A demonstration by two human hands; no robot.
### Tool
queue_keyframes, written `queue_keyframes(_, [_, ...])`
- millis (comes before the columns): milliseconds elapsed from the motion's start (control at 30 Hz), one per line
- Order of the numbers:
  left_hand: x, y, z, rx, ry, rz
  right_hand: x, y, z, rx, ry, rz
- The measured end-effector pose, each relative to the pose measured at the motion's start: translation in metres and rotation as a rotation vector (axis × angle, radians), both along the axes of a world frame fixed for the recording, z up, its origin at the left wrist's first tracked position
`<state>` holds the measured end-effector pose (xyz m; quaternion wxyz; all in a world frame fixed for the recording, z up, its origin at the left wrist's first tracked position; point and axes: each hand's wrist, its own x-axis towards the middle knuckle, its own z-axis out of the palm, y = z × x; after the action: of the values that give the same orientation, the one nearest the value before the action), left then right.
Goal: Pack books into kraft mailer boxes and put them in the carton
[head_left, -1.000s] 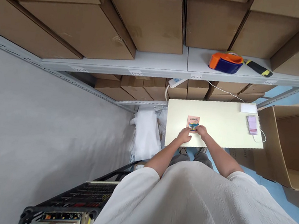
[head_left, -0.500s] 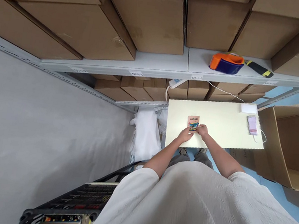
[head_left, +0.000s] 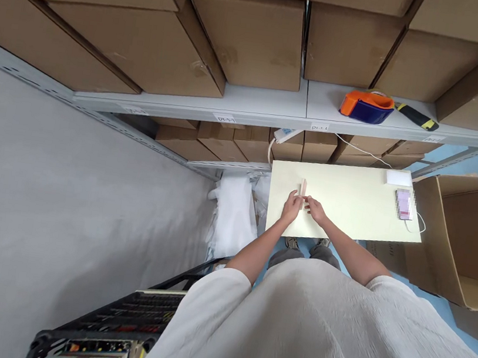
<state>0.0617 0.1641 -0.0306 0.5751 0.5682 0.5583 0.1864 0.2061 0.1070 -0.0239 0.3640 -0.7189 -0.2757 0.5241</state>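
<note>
A small thin book (head_left: 303, 187) stands on edge on the pale yellow table (head_left: 351, 201), its cover no longer facing me. My left hand (head_left: 292, 205) grips its near end from the left, fingers closed on it. From the right, my right hand (head_left: 312, 208) pinches the same end. Both forearms reach out from under my white shirt.
A phone (head_left: 403, 203) on a white cable and a white block (head_left: 398, 177) lie at the table's right end. An orange and blue tape dispenser (head_left: 367, 106) and a yellow-black knife (head_left: 417, 116) sit on the shelf among cardboard boxes. An open carton (head_left: 466, 235) stands right; a black cart of books (head_left: 110, 338) lower left.
The book lay flat with its picture cover up; now both hands have tipped it up onto its edge. The view has shifted slightly.
</note>
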Motion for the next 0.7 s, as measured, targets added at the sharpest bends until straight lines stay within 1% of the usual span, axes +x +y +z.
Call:
queue_keyframes(67, [-0.008, 0.003, 0.0, 0.031, 0.04, 0.023, -0.004, 0.002, -0.001, -0.004, 0.009, 0.068])
queue_keyframes(167, [-0.018, 0.006, -0.005, 0.063, 0.123, 0.07, -0.008, 0.004, -0.008, 0.003, -0.015, 0.144])
queue_keyframes(233, [-0.024, 0.006, -0.01, 0.048, 0.166, 0.054, -0.008, 0.003, -0.014, -0.003, -0.062, 0.17])
queue_keyframes(300, [-0.03, 0.004, -0.016, 0.046, 0.2, -0.006, -0.005, 0.0, -0.021, -0.04, -0.12, 0.172])
queue_keyframes(400, [-0.035, -0.001, -0.023, 0.086, 0.227, -0.134, 0.001, -0.004, -0.029, -0.108, -0.167, 0.148])
queue_keyframes(533, [-0.036, -0.005, -0.029, 0.114, 0.253, -0.289, 0.005, -0.006, -0.035, -0.109, -0.147, 0.122])
queue_keyframes(600, [-0.036, -0.006, -0.03, 0.12, 0.271, -0.331, 0.005, -0.006, -0.037, -0.102, -0.149, 0.118])
queue_keyframes(700, [-0.036, -0.005, -0.029, 0.119, 0.278, -0.356, 0.004, -0.005, -0.039, -0.104, -0.188, 0.108])
